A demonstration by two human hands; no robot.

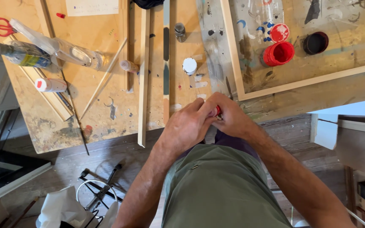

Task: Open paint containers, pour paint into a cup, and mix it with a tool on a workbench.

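My left hand (186, 126) and my right hand (232, 116) meet at the near edge of the paint-stained wooden worktable (106, 97). Together they wrap a small object with a red cap (218, 110); only a sliver of red shows between the fingers, the rest is hidden. Beyond my hands stand an open red paint jar (279, 53), its red lid (279, 32), and a dark round lid (316, 42), all inside a wood-framed panel (237, 63).
A white-capped jar (189, 66), a small grey-capped bottle (179, 32), clear plastic bottles (60, 48), red-handled scissors (1, 27) and loose wooden strips (143, 80) lie on the table. A wire basket with white cloth (77, 202) sits on the floor at left.
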